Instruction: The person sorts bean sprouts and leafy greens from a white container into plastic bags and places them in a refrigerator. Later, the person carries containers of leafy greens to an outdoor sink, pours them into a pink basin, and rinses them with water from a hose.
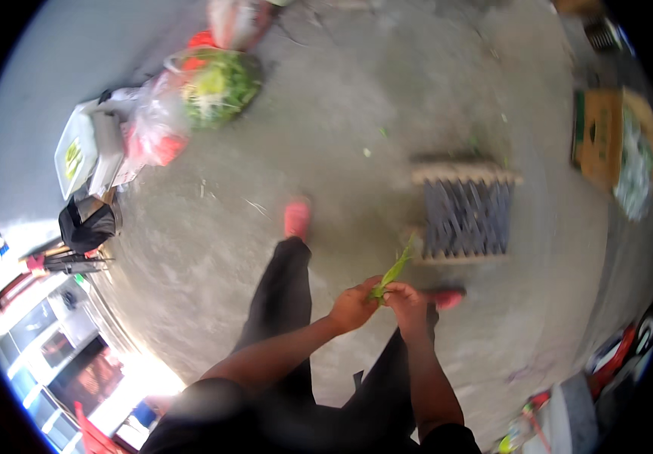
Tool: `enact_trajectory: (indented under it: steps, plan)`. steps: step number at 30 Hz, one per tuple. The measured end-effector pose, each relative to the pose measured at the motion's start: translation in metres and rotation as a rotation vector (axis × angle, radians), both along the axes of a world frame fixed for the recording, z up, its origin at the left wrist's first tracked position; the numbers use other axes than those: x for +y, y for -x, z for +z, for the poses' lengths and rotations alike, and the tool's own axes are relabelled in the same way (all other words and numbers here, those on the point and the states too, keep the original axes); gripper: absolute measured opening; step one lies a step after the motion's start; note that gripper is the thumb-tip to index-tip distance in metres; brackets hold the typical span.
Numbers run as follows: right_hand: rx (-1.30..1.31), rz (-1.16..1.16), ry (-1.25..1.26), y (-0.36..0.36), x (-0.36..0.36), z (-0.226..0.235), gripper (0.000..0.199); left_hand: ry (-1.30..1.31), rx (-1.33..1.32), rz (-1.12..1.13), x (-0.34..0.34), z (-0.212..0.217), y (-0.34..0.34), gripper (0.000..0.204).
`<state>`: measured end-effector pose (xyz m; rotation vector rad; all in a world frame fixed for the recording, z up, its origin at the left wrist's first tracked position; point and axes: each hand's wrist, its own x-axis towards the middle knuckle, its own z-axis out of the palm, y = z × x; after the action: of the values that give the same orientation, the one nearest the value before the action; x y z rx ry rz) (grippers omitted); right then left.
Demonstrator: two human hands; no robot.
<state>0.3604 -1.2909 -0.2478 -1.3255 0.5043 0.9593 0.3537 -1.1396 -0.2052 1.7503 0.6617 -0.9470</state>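
Observation:
Both my hands meet in front of my legs around a green leafy vegetable (396,271). My left hand (353,307) is closed on its lower end. The fingers of my right hand (407,306) pinch it just beside the left ones. A thin tip of the vegetable points up and to the right, away from me. My fingers partly cover its lower part, and its exact kind is too small to tell.
A low stool with a dark woven seat (468,219) stands right of my hands. Far left are a bag of leafy greens (220,89), a plastic bag (156,125) and a white tray (77,151). An open cardboard box (597,140) lies at the far right. Green scraps dot the concrete floor.

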Motion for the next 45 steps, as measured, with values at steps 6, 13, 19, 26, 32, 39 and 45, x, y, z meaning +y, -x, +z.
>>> enact_trajectory:
  steps: [6,13,19,26,32,39,45]
  plan:
    - [0.026,-0.014,0.024,-0.034,0.136,0.024,0.021,-0.163,-0.154,0.706,0.254,-0.033,-0.039,0.047]
    - [0.224,0.079,0.181,-0.011,0.184,0.038,0.017,-0.872,-0.348,0.474,0.504,-0.029,-0.132,0.045]
    - [0.312,0.051,0.332,-0.007,0.179,0.051,0.013,-0.722,-0.383,0.46,0.497,-0.032,-0.125,0.042]
    - [0.167,0.25,0.302,0.04,0.107,0.08,0.014,-0.355,-0.081,0.167,0.334,-0.008,0.063,0.04]
    - [-0.274,0.775,0.635,0.091,0.016,0.123,0.03,-0.223,-0.063,-0.012,0.227,0.09,0.11,0.048]
    - [-0.452,0.768,0.501,0.1,-0.091,0.175,0.045,-0.348,0.067,-0.11,0.138,0.152,0.114,0.051]
    - [-0.238,0.568,0.569,0.147,-0.192,0.204,0.052,-0.254,-0.098,-0.343,0.047,0.194,0.088,0.055]
